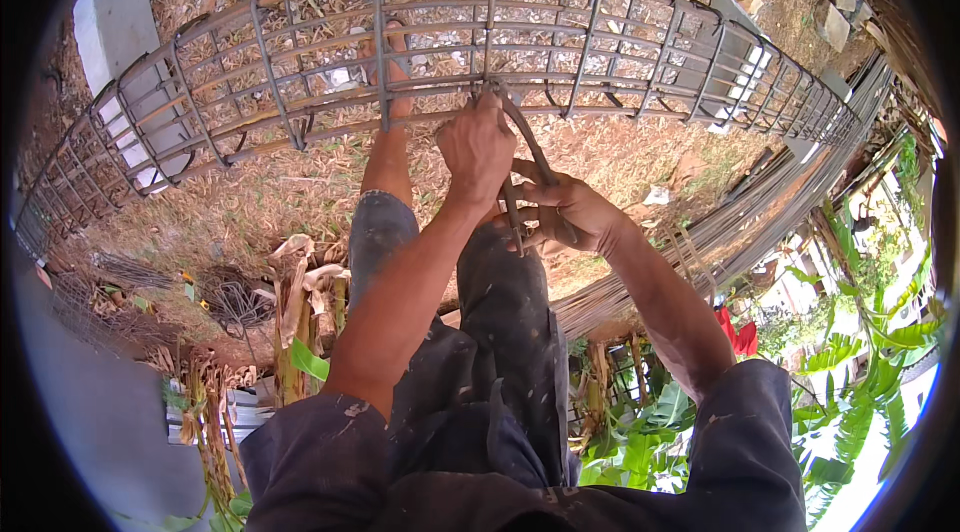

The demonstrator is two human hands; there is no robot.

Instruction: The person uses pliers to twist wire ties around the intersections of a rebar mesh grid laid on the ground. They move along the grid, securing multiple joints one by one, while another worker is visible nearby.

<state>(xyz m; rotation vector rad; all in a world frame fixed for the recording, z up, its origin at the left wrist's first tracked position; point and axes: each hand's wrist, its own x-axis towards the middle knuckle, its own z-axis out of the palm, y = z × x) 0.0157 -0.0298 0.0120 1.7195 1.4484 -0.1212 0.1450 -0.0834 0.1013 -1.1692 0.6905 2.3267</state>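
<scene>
A long rebar cage (590, 27) of rusty bars and square stirrups stretches across the view in front of me. My left hand (478, 147) is closed against its near lower bar, below a stirrup. What its fingers pinch is hidden. My right hand (575, 215) lies just right of and below it, its fingers around the handles of dark metal pincers (530, 137). The handles are spread, one curving up to the bar and the other pointing down past my fingers. The jaws sit at the bar beside my left fingertips and are partly hidden.
Pale blocks (118, 22) stand under the cage's left end, with another block (745, 72) near its right. A bundle of long thin rods (720, 232) runs along the right. Tangled wire (235, 297) lies at left. Dry leaf litter covers the ground; banana plants (840, 362) grow at right.
</scene>
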